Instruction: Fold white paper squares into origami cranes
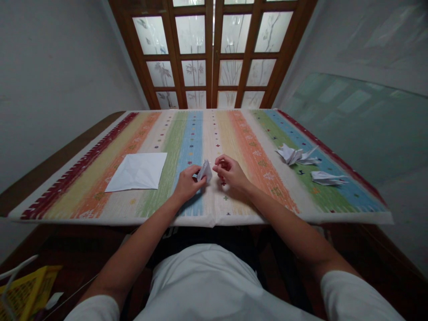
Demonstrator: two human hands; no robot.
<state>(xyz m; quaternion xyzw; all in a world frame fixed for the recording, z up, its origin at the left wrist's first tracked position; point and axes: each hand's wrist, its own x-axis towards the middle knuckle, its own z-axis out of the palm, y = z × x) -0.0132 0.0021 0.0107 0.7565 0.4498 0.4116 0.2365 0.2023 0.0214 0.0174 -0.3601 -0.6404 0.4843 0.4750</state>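
"where does this view look from?"

"from the person's head, facing forward and down, with the white shirt (203, 285) along the bottom edge."

"how near is it to the hands?"

"fairly close, above and behind them. the left hand (189, 185) and right hand (232, 173) sit mid-frame, on the striped cloth (157, 129)."

"and how far does it see?"

"past the cloth's far edge, up to the glass doors (212, 53) at the top."
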